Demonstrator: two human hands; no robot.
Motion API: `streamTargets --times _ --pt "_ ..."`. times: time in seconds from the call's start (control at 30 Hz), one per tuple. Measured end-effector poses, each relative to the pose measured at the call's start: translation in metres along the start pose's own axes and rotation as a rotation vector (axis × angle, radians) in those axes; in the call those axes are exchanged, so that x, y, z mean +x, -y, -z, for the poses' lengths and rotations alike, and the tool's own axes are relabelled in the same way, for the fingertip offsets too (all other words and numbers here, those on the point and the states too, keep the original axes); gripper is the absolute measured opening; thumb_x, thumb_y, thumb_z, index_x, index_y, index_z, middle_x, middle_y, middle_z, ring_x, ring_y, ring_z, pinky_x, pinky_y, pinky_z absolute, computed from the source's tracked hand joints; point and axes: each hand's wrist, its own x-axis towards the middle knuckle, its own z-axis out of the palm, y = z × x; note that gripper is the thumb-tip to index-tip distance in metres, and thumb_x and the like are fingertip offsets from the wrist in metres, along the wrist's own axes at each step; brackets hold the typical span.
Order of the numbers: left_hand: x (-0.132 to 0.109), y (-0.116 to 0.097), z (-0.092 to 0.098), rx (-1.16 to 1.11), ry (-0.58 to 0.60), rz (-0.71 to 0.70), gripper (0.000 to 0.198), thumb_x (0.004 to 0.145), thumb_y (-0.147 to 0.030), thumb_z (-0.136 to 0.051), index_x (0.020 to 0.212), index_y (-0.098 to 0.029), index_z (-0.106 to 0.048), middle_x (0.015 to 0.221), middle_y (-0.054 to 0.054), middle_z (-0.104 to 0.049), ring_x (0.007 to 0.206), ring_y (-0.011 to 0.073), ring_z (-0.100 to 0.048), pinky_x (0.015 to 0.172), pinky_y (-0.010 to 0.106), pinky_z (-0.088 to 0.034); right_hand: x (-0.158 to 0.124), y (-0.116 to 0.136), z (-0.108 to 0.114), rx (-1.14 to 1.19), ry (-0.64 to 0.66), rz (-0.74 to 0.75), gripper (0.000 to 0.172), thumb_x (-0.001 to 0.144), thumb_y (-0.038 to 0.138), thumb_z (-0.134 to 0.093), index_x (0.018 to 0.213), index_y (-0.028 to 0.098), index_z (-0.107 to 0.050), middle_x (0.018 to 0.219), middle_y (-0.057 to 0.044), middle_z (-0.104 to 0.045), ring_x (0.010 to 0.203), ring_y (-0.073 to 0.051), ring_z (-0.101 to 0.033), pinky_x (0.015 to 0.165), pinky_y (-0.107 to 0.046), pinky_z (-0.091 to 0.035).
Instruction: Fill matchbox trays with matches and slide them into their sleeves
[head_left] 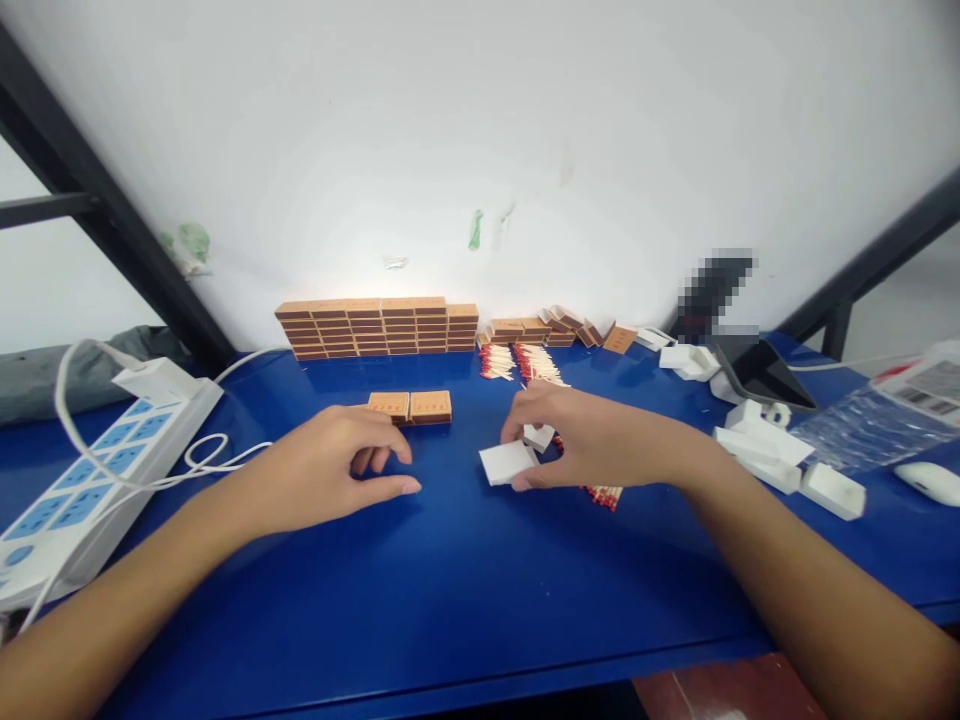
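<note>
My left hand [330,470] is over the blue table, thumb and fingers apart with nothing between them. Just behind it lie two matchboxes [430,404] in orange-brown covers, side by side. My right hand [574,432] grips a small white matchbox tray [504,464] between thumb and fingers. Another white piece [538,437] shows partly behind that hand. Red-tipped matches [604,497] stick out from under the right hand, which hides most of that pile. Two more heaps of matches [538,364] lie farther back.
A stacked wall of matchboxes [360,330] stands against the white wall, with loose ones [566,325] to its right. Several white trays [761,440], a dark tablet-like device [761,370] and a plastic bag [862,415] lie right. A power strip [97,500] with cables lies left.
</note>
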Motion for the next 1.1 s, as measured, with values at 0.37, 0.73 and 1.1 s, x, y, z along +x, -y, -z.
streamTargets --times 0.37,0.73,1.1 --pt "0.000 -0.013 -0.044 0.224 -0.425 -0.291 0.057 0.099 -0.043 -0.075 0.148 -0.023 -0.055 0.132 0.012 -0.074 0.117 0.0266 -0.074 0.101 0.041 -0.061 0.018 0.021 -0.024 0.448 0.052 0.040 0.055 0.104 0.068 -0.050 0.082 0.020 -0.065 0.070 0.003 -0.050 0.063 -0.013 -0.040 0.057 -0.030 -0.033" --pt "0.000 -0.018 -0.041 0.217 -0.461 -0.472 0.047 0.097 -0.018 -0.076 0.141 -0.019 -0.061 0.134 0.017 -0.071 0.123 0.0287 -0.070 0.101 0.046 -0.061 0.024 0.031 -0.041 0.544 0.003 -0.054 0.051 0.105 0.067 -0.050 0.096 0.021 -0.068 0.087 -0.001 -0.066 0.078 -0.016 -0.057 0.069 -0.030 -0.046" --pt "0.001 -0.016 -0.039 0.359 -0.491 -0.399 0.029 0.094 -0.027 -0.072 0.121 -0.018 -0.070 0.092 0.008 -0.077 0.083 0.0253 -0.074 0.078 0.042 -0.063 0.021 0.013 -0.029 0.429 -0.004 -0.109 0.061 0.107 0.065 -0.045 0.077 0.021 -0.073 0.079 -0.003 -0.074 0.075 -0.019 -0.065 0.077 -0.034 -0.048"
